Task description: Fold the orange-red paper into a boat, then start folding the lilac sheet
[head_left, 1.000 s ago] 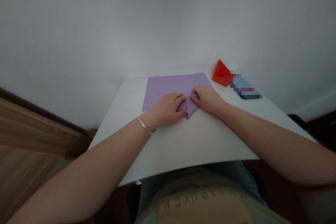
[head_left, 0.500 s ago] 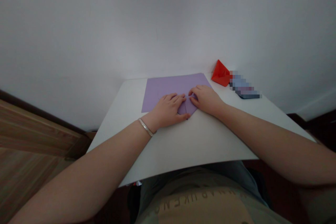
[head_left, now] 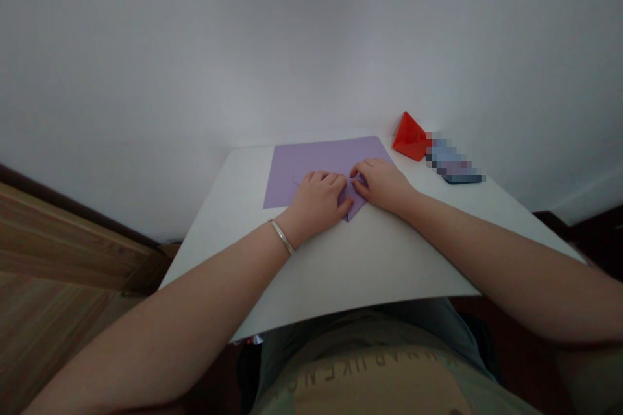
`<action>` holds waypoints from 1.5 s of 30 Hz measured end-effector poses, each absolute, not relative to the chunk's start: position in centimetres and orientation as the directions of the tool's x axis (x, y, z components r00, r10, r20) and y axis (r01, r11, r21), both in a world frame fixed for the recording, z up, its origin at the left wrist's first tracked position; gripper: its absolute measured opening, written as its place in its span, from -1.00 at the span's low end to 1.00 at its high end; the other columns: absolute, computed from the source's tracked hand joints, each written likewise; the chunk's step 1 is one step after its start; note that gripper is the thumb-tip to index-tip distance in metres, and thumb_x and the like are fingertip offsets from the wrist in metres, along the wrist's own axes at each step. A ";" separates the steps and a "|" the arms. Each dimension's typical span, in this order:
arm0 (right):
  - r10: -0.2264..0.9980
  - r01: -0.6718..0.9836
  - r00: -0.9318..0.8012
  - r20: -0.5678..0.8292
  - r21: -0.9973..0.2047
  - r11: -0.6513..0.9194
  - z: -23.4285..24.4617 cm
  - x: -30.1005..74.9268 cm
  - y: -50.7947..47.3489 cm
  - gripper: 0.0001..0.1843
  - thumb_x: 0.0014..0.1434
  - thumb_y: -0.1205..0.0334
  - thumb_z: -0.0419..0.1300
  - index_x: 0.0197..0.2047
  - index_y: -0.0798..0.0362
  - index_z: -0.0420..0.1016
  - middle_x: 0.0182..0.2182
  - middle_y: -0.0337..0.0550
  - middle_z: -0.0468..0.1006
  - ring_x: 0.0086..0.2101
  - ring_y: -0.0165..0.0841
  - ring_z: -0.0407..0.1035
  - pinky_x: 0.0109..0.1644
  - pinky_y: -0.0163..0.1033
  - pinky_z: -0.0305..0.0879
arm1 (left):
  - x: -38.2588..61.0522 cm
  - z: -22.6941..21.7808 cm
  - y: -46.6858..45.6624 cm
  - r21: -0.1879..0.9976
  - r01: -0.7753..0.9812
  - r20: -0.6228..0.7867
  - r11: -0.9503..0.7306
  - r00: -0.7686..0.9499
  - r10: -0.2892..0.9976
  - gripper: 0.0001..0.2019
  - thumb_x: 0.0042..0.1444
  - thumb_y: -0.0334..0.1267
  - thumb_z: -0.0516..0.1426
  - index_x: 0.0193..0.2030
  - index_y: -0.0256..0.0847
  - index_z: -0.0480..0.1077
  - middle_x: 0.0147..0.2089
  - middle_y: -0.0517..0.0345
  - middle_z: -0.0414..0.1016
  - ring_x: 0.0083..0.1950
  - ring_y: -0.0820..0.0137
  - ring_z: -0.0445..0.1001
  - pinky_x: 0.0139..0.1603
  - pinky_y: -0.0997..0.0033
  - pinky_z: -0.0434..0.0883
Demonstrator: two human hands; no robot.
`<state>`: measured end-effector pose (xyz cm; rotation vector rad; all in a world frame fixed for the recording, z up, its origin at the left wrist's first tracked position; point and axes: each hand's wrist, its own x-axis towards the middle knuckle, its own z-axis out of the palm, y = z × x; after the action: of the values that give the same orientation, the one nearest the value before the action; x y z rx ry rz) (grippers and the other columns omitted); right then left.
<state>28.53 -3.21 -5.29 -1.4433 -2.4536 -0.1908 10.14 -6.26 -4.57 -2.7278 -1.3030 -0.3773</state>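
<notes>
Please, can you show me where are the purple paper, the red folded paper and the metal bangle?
Purple paper [head_left: 316, 159]: head view, on its bare far part.
Red folded paper [head_left: 409, 139]: head view, on its middle.
Metal bangle [head_left: 281, 237]: head view, on the middle of the band.

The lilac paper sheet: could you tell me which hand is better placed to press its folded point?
Probably the left hand: its thumb lies on the folded point, whereas the right hand reaches it only with fingertips at its right edge.

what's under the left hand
The left hand lies on a sheet of lilac paper, with a folded point showing past its fingertips. The paper under the hand is hidden, so its folds there cannot be seen.
</notes>
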 end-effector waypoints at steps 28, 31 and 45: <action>0.851 0.882 -0.435 0.295 -0.053 0.469 -5.3 28.8 -3.2 -0.72 0.22 0.18 0.08 -0.09 0.11 0.49 -0.20 0.01 0.55 -0.16 -0.16 0.39 -0.05 -0.14 0.22 | 9.3 -5.4 -5.5 0.081 0.803 -0.038 -0.591 0.595 0.803 -0.02 0.09 0.36 -0.12 0.44 -0.39 -0.14 0.48 -0.14 -0.14 0.48 0.12 -0.14 0.42 0.05 -0.14; 0.857 0.883 -0.422 0.294 -0.079 0.462 -5.5 28.8 -3.1 -0.73 0.20 0.19 0.10 -0.11 0.14 0.49 -0.21 0.02 0.55 -0.16 -0.18 0.39 -0.03 -0.15 0.22 | 9.3 -5.4 -5.5 0.091 0.799 -0.025 -0.594 0.598 0.801 -0.01 0.08 0.36 -0.10 0.43 -0.41 -0.12 0.47 -0.14 -0.13 0.47 0.12 -0.13 0.42 0.03 -0.13; 0.863 0.881 -0.412 0.294 -0.113 0.459 -5.5 28.9 -2.9 -0.77 0.23 0.22 0.06 -0.15 0.09 0.50 -0.23 -0.03 0.58 -0.18 -0.18 0.39 -0.10 -0.14 0.25 | 9.1 -5.4 -5.4 0.071 0.764 -0.036 -0.641 0.644 0.764 -0.12 0.14 0.34 -0.14 0.46 -0.17 -0.19 0.49 0.11 -0.18 0.48 0.05 -0.20 0.42 -0.02 -0.17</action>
<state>28.93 -2.95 -5.48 -1.4863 -2.4032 -0.0840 9.12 -5.42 -5.39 -2.9201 -1.3599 0.0041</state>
